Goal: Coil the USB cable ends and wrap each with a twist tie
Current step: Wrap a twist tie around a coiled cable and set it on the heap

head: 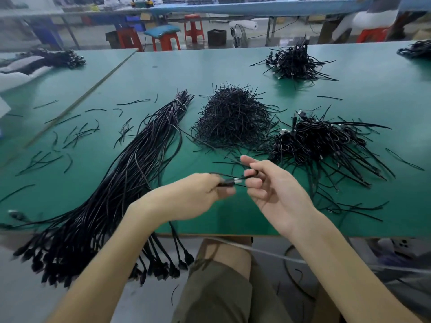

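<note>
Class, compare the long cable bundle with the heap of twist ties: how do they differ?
The cable bundle lies stretched out, tied near its far end; the twist-tie heap is a loose round mound. The bundle's cables are long, the heap's ties short. Both are black.

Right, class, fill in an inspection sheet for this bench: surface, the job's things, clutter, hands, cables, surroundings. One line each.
Surface: green table, a seam at left.
Job's things: USB cable held between both hands; twist ties heaped mid-table.
Clutter: loose ties scattered at left.
Grippers: left hand pinches the plug end; right hand curls round the cable.
Cables: long bundle overhangs the near edge; coiled pile at right, far pile behind.
Surroundings: red stools, a fan on the floor.
</note>
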`<state>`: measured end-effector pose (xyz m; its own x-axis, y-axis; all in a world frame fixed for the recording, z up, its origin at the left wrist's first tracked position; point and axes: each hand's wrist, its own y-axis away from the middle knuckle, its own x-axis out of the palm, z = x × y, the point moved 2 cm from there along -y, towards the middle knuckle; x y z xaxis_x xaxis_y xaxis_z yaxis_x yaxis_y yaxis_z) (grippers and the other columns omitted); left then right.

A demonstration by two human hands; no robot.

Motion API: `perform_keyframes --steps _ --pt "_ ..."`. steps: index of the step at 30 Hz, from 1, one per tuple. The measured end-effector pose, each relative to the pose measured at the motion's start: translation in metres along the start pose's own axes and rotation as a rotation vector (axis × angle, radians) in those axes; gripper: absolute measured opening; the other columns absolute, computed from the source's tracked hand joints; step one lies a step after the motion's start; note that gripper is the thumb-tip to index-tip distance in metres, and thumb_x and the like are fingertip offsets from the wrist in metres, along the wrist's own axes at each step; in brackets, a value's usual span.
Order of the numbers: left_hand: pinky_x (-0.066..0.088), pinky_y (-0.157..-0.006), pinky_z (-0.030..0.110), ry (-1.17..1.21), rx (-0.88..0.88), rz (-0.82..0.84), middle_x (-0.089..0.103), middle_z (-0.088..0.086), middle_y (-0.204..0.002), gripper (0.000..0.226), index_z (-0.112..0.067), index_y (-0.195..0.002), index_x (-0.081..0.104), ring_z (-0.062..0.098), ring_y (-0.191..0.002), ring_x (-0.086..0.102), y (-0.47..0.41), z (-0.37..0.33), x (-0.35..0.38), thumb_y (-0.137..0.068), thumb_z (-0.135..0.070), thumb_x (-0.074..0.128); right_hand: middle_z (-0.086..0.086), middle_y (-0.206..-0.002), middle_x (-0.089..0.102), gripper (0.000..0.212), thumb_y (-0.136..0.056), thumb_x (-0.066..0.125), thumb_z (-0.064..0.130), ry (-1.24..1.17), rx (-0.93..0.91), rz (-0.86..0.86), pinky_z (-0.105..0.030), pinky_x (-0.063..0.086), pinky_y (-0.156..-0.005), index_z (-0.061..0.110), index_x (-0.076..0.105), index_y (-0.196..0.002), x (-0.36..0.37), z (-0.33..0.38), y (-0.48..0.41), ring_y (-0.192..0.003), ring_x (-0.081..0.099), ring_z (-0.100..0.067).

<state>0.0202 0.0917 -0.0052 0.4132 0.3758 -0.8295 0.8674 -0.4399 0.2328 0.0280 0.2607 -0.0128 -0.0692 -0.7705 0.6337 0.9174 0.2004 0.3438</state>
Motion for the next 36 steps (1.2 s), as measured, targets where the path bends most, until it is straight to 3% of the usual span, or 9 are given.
perform_keyframes --steps 2,4,6,9,16,18,26,32,36 --pt "0.042 -0.113 0.036 0.227 0.056 -0.156 0.057 0.000 -0.140 0.028 -0.020 -0.132 0.059 0.014 -0.130 0.054 -0.005 -0.003 0.000 -0.107 -0.024 0.046 -0.005 -0.066 0.064 0.019 -0.100 0.048 0.000 -0.069 0.047 0.057 -0.014 0.037 -0.038 0.000 0.064 -0.110 0.006 -0.003 0.005 -0.047 0.051 -0.006" --pt "0.031 -0.118 0.018 0.499 0.171 -0.223 0.037 -0.004 -0.157 0.041 -0.007 -0.149 0.044 -0.005 -0.141 0.036 -0.003 -0.007 -0.002 -0.108 -0.010 0.040 -0.008 -0.070 0.068 0.019 -0.100 0.049 -0.002 -0.135 0.061 0.079 -0.013 0.039 -0.039 0.001 0.063 -0.112 0.009 -0.006 0.009 -0.049 0.055 -0.007" --pt "0.028 -0.110 0.005 0.525 0.187 -0.266 0.035 -0.005 -0.157 0.042 -0.003 -0.150 0.041 -0.011 -0.138 0.034 0.001 -0.007 -0.001 -0.109 -0.009 0.036 -0.012 -0.075 0.071 0.019 -0.098 0.050 -0.004 -0.166 0.023 0.067 -0.014 0.041 -0.041 0.001 0.062 -0.113 0.008 -0.009 0.012 -0.052 0.057 -0.008" --pt "0.032 -0.117 0.019 0.464 0.142 -0.267 0.046 0.001 -0.152 0.042 -0.006 -0.145 0.051 0.005 -0.141 0.041 0.002 -0.003 0.003 -0.106 -0.020 0.040 -0.015 -0.080 0.072 0.017 -0.097 0.052 -0.003 -0.088 -0.085 -0.005 -0.017 0.039 -0.040 0.003 0.064 -0.107 0.003 -0.011 0.014 -0.051 0.055 -0.009" --pt "0.037 -0.115 0.023 0.520 0.120 -0.383 0.054 0.005 -0.145 0.034 0.009 -0.130 0.059 0.014 -0.137 0.049 0.002 0.004 0.004 -0.108 -0.008 0.039 -0.011 -0.078 0.070 0.017 -0.098 0.049 -0.001 -0.217 -0.027 -0.027 -0.014 0.034 -0.037 0.005 0.063 -0.106 -0.001 -0.019 0.017 -0.046 0.042 -0.005" --pt "0.037 -0.109 0.013 0.553 0.120 -0.383 0.049 0.004 -0.150 0.034 0.008 -0.134 0.056 0.010 -0.136 0.047 0.001 0.003 0.004 -0.108 -0.005 0.039 -0.011 -0.076 0.068 0.017 -0.099 0.047 -0.001 -0.297 0.009 -0.029 -0.014 0.033 -0.036 0.006 0.062 -0.106 -0.001 -0.020 0.018 -0.044 0.041 -0.004" --pt "0.025 -0.123 0.025 0.353 0.162 -0.019 0.040 -0.026 -0.156 0.048 -0.029 -0.153 0.043 -0.010 -0.143 0.034 0.005 0.020 0.008 -0.105 -0.038 0.041 -0.011 -0.077 0.062 0.019 -0.090 0.051 -0.001 -0.566 0.061 0.077 -0.012 0.040 -0.040 0.006 0.058 -0.106 0.000 0.005 0.028 -0.048 0.048 -0.003" --pt "0.027 -0.124 0.039 1.097 0.380 -0.219 0.041 0.001 -0.161 0.062 -0.005 -0.154 0.038 0.019 -0.149 0.037 0.006 -0.004 0.017 -0.107 -0.042 0.020 -0.012 -0.078 0.063 0.023 -0.085 0.055 0.001 -0.510 0.075 0.110 -0.012 0.041 -0.040 0.007 0.055 -0.107 0.011 -0.009 0.035 -0.049 0.047 -0.003" --pt "0.046 -0.112 0.034 1.714 0.424 -0.224 0.054 0.015 -0.149 0.065 0.006 -0.143 0.048 0.022 -0.137 0.054 0.003 -0.019 0.015 -0.110 -0.043 0.021 -0.013 -0.085 0.068 0.016 -0.091 0.053 0.002 -0.476 0.122 0.121 -0.013 0.039 -0.040 0.006 0.057 -0.106 0.015 -0.034 0.035 -0.051 0.043 -0.005"
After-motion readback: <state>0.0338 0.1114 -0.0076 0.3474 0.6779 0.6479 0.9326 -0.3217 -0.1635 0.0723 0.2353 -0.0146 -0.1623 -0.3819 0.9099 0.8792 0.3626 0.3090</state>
